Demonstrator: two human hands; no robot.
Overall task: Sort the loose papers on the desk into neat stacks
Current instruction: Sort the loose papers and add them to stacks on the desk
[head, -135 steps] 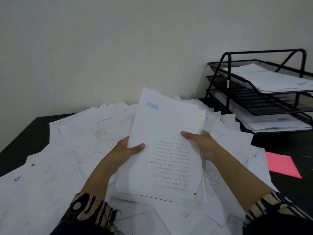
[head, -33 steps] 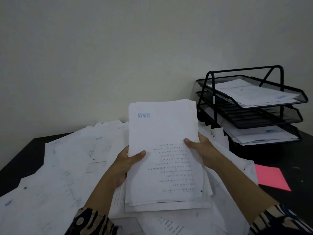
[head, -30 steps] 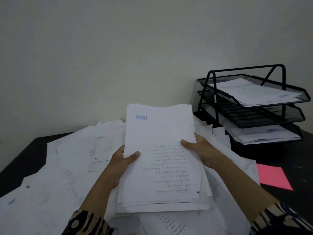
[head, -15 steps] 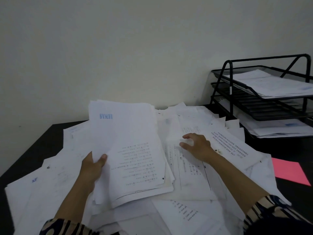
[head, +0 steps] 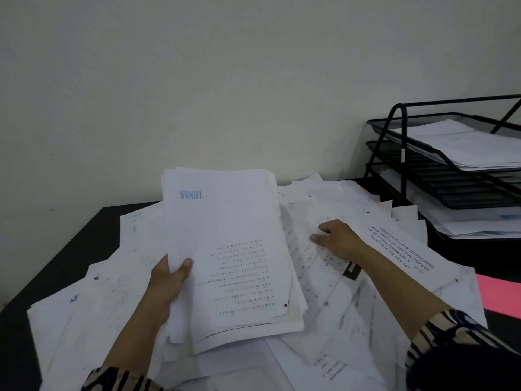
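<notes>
The left hand point(head: 169, 280) clasped the gathered white paper stack point(head: 231, 255), long axis running away from the person, while the right hand point(head: 337, 239), apparently empty-fingered, pressed loose printed sheets point(head: 315, 266) just right on the black tabletop point(head: 84, 238).

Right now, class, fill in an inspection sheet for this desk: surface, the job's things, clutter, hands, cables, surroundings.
Surface: black desk, mostly buried under paper.
Job's things: gathered stack, top sheet stamped LUNAS in blue, raised off the pile; loose papers spread overlapping and unsorted.
Clutter: pink sheet at the right edge.
Hands: left hand has its grip on the stack's left edge, thumb on top; right hand rests on a printed sheet in the pile, fingers bent.
Cables: nothing seen.
Surroundings: black tiered tray rack at the right, papers in its top and bottom tiers; plain pale wall behind.
</notes>
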